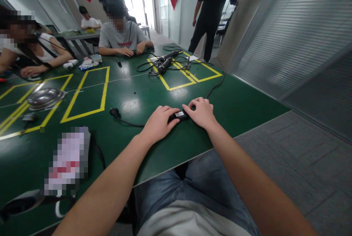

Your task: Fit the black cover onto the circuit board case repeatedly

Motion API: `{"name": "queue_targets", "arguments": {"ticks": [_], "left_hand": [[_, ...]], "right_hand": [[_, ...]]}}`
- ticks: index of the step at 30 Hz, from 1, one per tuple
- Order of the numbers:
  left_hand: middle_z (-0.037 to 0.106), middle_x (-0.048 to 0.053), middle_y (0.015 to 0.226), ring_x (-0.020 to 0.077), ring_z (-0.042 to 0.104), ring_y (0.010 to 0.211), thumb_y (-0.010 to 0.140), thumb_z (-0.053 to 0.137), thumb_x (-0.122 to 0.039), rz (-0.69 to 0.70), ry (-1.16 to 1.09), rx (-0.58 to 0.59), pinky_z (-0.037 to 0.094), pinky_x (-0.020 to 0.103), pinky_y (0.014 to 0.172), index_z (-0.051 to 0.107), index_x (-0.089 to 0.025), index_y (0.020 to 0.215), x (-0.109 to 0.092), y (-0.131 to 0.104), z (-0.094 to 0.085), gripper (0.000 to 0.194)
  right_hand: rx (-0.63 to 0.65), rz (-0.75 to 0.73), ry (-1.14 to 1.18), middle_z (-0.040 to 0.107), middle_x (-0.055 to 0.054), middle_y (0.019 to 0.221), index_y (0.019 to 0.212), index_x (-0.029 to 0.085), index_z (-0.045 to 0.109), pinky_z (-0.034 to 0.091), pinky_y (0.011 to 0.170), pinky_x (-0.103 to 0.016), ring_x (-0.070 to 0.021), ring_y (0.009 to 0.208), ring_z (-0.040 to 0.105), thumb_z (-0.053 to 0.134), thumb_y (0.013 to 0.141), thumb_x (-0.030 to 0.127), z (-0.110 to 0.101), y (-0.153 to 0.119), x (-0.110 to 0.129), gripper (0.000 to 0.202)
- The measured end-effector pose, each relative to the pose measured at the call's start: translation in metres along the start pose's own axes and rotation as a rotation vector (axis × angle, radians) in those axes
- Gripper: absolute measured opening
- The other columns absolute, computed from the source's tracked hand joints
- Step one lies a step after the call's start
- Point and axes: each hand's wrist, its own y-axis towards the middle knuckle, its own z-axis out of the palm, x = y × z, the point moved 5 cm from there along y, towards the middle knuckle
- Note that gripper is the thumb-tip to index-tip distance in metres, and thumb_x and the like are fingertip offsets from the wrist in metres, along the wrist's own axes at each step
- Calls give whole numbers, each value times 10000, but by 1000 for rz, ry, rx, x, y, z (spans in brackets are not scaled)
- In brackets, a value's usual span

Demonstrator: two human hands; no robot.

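A small black power adapter (180, 114) with a white label lies on the green table near its front edge. My left hand (160, 123) grips its left end between thumb and fingers. At the other end, my right hand (201, 111) pinches it with thumb and fingertips. From beneath my left hand a black cord runs left to a plug (114, 112) on the table. Another cord (216, 86) leads from behind my right hand toward the table's far right edge. The adapter's ends are hidden by my fingers.
Yellow tape (103, 96) marks rectangles on the green table (247, 98). Black cabled devices (165, 62) lie at the far side. A metal bowl-like object (46, 98) and a blurred pouch (68, 155) are on the left. Co-workers sit opposite; a person (216, 8) stands behind.
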Motion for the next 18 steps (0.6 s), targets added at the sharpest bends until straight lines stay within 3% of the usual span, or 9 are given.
{"name": "queue_targets", "arguments": {"ticks": [3, 9, 14, 18], "left_hand": [[780, 97, 1231, 294, 655, 1136, 1019, 728, -282, -30, 2, 6, 548, 457, 1065, 698, -188, 1396, -1, 0, -2, 390], [815, 65, 1236, 303, 648, 1204, 956, 809, -277, -139, -30, -10, 545, 465, 1081, 544, -217, 1555, 0, 1, -6, 658], [814, 71, 1250, 325, 649, 1226, 965, 796, -291, -133, 4, -20, 543, 498, 1085, 568, -235, 1515, -1, 1, -6, 599], [805, 75, 1240, 293, 687, 1177, 992, 756, -277, -159, -89, -60, 554, 464, 1065, 498, -227, 1531, 1, 0, -4, 600]], "right_hand": [[-6, 14, 12, 682, -102, 1119, 717, 248, 672, 435, 995, -489, -340, 1158, 568, 690, 928, 613, 1, 1, -2, 422], [-4, 36, 1, 678, -92, 1110, 700, 247, 655, 425, 1011, -497, -341, 1168, 577, 716, 911, 605, -1, 2, -2, 420], [15, 50, -30, 687, -96, 1107, 735, 244, 675, 432, 998, -485, -341, 1166, 587, 715, 930, 578, -4, 1, 2, 389], [1, 59, -59, 698, -111, 1126, 798, 247, 709, 440, 991, -490, -341, 1154, 599, 611, 1014, 516, -5, 0, 0, 358]]}}
